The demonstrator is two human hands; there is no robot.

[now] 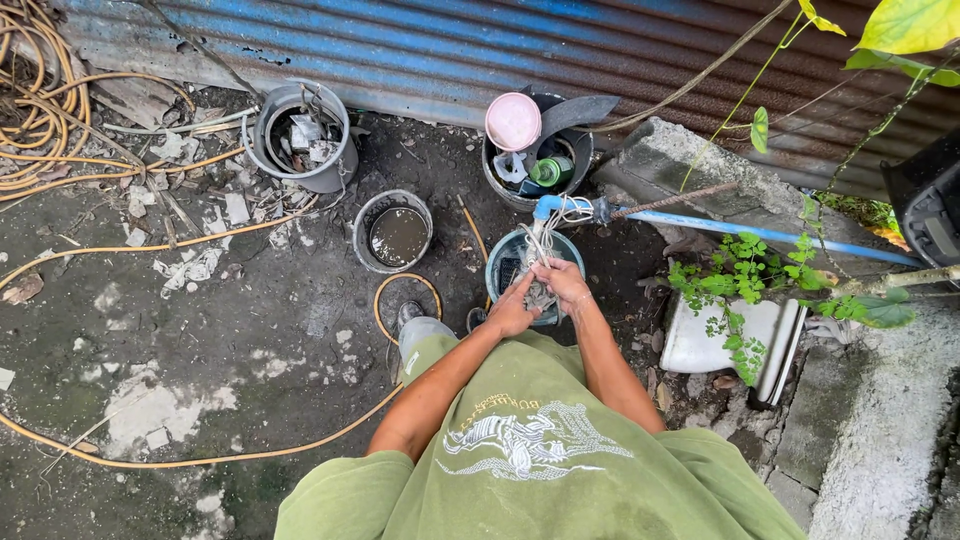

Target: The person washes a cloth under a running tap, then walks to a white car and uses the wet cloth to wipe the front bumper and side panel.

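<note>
I look straight down at my green shirt and both arms. My left hand and my right hand are pressed together around a small grey wet object that I cannot identify, held over a blue-grey bucket. Water runs down onto them from a blue tap at the end of a blue pipe. White string hangs tangled around the tap.
A small pot of muddy water and a grey bucket of scraps stand to the left. A black bucket with a pink lid and green bottle stands behind. Orange hose loops over the ground. Corrugated wall behind, concrete and plants right.
</note>
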